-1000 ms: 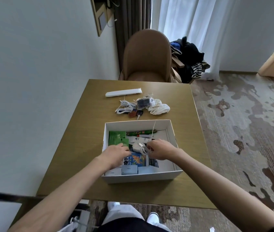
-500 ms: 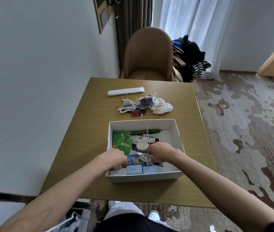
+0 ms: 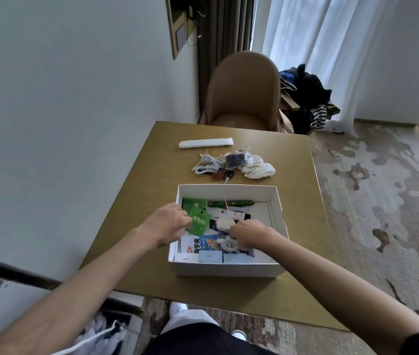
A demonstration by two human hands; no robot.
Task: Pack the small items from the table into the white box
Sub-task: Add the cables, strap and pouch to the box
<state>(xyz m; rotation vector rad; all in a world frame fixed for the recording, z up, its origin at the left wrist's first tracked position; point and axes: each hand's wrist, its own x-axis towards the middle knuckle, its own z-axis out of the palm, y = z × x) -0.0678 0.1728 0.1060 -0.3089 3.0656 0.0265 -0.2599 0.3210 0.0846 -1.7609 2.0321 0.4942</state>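
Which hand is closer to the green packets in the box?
Left. The left hand touches the green packets at the box's left side; the right hand is apart, over the middle.

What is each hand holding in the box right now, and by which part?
The left hand grips the green packets at their left edge. The right hand is closed beside the round white item; whether it holds anything cannot be told.

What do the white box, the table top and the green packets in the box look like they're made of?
White box: apparently matte cardboard, with thin folded walls. Table top: olive-brown, smooth and softly sheened, maybe laminate or veneer. Green packets: flat printed sachets, probably paper or foil; I cannot tell which.
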